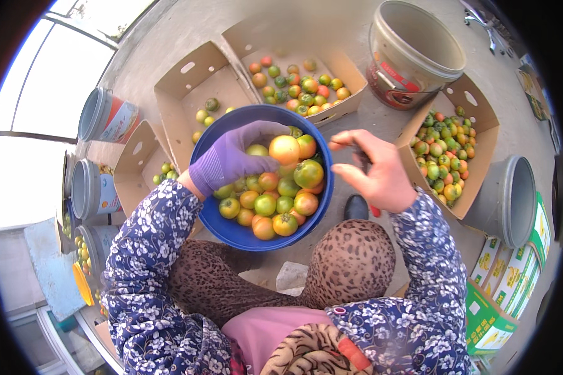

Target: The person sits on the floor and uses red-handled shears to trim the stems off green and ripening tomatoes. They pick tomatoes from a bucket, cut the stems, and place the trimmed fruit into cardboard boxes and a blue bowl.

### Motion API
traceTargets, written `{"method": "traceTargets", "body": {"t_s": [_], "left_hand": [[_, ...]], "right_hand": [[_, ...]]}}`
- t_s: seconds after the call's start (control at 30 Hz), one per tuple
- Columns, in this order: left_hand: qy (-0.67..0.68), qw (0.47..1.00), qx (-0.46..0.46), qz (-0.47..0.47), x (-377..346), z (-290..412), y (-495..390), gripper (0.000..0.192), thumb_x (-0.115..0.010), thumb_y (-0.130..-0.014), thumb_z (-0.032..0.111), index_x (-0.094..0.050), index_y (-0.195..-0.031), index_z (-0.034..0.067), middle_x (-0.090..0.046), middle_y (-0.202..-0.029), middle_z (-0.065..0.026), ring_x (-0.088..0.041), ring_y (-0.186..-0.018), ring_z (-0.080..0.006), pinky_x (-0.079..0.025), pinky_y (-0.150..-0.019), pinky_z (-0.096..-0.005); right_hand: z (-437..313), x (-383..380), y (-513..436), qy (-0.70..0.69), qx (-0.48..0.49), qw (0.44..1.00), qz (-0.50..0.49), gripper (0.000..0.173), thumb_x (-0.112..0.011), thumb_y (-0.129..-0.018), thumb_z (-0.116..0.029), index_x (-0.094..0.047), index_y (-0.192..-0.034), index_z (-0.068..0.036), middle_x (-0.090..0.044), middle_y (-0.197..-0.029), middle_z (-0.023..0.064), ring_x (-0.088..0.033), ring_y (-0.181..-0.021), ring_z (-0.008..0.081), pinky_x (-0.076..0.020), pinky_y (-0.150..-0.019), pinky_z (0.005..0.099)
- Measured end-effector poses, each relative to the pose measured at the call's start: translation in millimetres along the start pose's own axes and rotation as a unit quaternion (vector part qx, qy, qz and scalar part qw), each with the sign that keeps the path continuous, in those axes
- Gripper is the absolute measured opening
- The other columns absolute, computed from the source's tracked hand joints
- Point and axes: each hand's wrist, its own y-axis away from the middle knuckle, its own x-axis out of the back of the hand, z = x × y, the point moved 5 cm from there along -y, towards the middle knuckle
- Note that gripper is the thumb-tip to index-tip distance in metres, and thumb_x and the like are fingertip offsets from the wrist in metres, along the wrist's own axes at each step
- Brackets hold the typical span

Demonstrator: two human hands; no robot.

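A blue plastic bucket point(262, 246) full of green, yellow and orange tomatoes point(265, 205) stands before me between my legs. Inside its rim, my left hand point(239, 157), in a purple glove, has thumb and fingers around a large orange tomato point(284, 149). My bare right hand point(375, 168) is just right of the bucket, thumb and index finger apart. Something dark shows behind its fingers, and a small red part point(374, 211) sticks out below the palm; whether the hand holds them is unclear.
Open cardboard boxes point(485, 150) with tomatoes stand ahead, left and right. A large empty pail point(399, 89) is ahead right, a grey bucket point(502, 201) farther right. More buckets point(87, 190) line the left. Green-and-white cartons point(492, 318) lie lower right.
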Motion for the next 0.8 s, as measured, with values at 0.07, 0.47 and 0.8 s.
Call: {"method": "traceTargets", "body": {"t_s": [0.07,0.47,0.8], "left_hand": [[0.059,0.998,0.011,0.001,-17,12,-4,0.067,-0.082,-0.086,0.009,-0.054,-0.147,0.005,-0.063,-0.138,-0.0074,-0.058,-0.129,-0.0165,-0.047,-0.112,-0.0341],[0.169,0.985,-0.013,0.006,-54,-9,-36,0.073,-0.051,-0.105,0.057,-0.043,-0.15,0.0,-0.053,-0.147,-0.0171,-0.057,-0.13,-0.0282,-0.047,-0.112,-0.0426],[-0.113,0.991,-0.047,-0.063,-72,13,-59,0.048,-0.048,-0.109,0.04,-0.051,-0.147,0.011,-0.051,-0.152,-0.0089,-0.042,-0.145,-0.0266,-0.014,-0.129,-0.0546]], "right_hand": [[-23,-6,-14,0.03,0.111,0.993,0.009,0.047,-0.078,-0.082,-0.005,-0.063,-0.126,-0.002,-0.07,-0.118,0.0105,-0.061,-0.085,0.0143,-0.0512,-0.075,0.0284],[17,-5,-14,-0.464,-0.087,0.881,-0.034,0.046,-0.073,-0.097,-0.031,-0.064,-0.124,0.004,-0.062,-0.135,0.0201,-0.057,-0.081,0.0113,-0.0514,-0.077,0.0272],[28,-13,-11,-0.402,-0.116,0.906,-0.064,0.06,-0.077,-0.089,-0.037,-0.062,-0.133,0.002,-0.06,-0.14,0.016,-0.063,-0.1,0.0164,-0.0529,-0.088,0.0321]]}}
